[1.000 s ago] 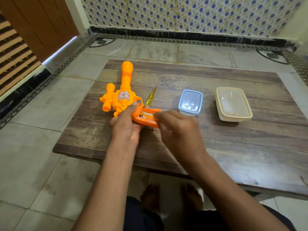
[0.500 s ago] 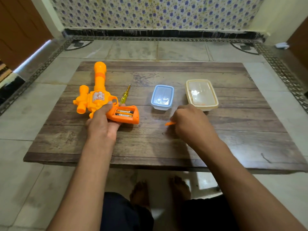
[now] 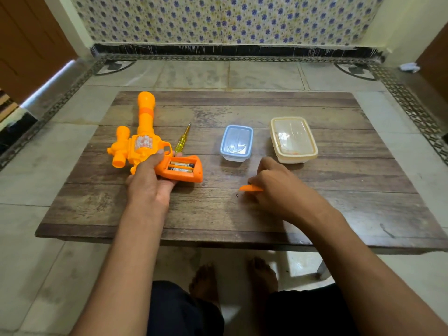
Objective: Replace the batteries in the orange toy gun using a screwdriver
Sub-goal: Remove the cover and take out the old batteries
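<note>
The orange toy gun [image 3: 143, 141] lies on the wooden table [image 3: 315, 204], barrel pointing away from me. My left hand [image 3: 150, 183] grips it at the handle, whose battery compartment [image 3: 181, 167] is uncovered and shows two batteries. My right hand [image 3: 278, 187] rests on the table right of the gun, fingers closed on the orange battery cover [image 3: 249, 188], which touches the tabletop. A tiny dark screw [image 3: 236, 195] lies just left of the cover. The yellow-handled screwdriver [image 3: 182, 139] lies beside the gun, untouched.
A small blue lidded box [image 3: 236, 143] and a larger cream lidded box [image 3: 293, 139] stand on the table beyond my right hand. The low table sits on a tiled floor; my feet [image 3: 232, 277] are under its near edge. A patterned wall is behind.
My right hand lifted the orange cover off the handle and carried it right and down onto the table. The batteries are now exposed. My head view shifted left to centre.
</note>
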The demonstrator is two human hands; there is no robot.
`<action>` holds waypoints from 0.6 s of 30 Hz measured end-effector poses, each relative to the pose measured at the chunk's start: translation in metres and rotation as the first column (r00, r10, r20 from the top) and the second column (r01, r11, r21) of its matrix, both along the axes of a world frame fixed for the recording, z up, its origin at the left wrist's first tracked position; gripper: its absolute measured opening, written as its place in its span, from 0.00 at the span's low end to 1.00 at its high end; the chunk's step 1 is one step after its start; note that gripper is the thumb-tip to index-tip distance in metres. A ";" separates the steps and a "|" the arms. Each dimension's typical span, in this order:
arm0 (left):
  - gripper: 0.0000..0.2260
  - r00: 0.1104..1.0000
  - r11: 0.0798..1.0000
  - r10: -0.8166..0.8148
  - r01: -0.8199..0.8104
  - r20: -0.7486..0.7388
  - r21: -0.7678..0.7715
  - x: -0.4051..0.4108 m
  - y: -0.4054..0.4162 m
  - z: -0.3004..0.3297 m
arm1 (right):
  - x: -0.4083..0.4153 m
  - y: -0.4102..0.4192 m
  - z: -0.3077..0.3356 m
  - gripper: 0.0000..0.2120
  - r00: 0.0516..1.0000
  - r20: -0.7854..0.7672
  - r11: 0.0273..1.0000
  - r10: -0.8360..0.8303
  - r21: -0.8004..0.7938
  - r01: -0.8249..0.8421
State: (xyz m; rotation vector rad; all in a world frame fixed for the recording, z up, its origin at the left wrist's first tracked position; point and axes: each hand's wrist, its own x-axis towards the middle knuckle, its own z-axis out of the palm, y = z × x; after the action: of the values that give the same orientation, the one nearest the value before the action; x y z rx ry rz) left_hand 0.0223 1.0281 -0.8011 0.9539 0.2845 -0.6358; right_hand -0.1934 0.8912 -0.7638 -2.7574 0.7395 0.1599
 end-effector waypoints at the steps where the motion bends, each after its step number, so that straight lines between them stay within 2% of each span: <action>1: 0.25 1.000 1.000 0.001 -0.001 0.000 -0.001 0.000 0.000 0.001 | 0.002 0.000 0.000 0.10 0.999 0.035 0.999 -0.023 -0.025 0.024; 4: 0.23 1.000 1.000 0.005 -0.005 0.001 -0.007 -0.002 -0.002 0.002 | 0.006 0.000 0.001 0.09 0.991 0.119 0.993 -0.062 -0.089 0.073; 6: 0.23 1.000 1.000 0.001 -0.001 0.001 -0.008 -0.003 -0.001 0.002 | 0.008 0.001 0.002 0.10 0.992 0.109 0.991 -0.071 -0.103 0.083; 14: 0.23 1.000 1.000 -0.012 0.012 0.016 0.006 -0.004 0.000 0.004 | -0.001 -0.002 0.009 0.10 0.995 0.082 0.998 -0.059 0.018 0.058; 18: 0.23 1.000 1.000 -0.016 0.016 0.020 0.009 -0.004 -0.001 0.004 | 0.001 -0.003 0.008 0.19 0.996 0.058 0.998 -0.067 0.017 0.067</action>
State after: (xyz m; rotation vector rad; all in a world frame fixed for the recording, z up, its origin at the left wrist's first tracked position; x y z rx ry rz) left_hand 0.0183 1.0274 -0.7975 0.9713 0.2621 -0.6398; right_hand -0.1920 0.8883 -0.7559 -2.7061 0.8104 0.0701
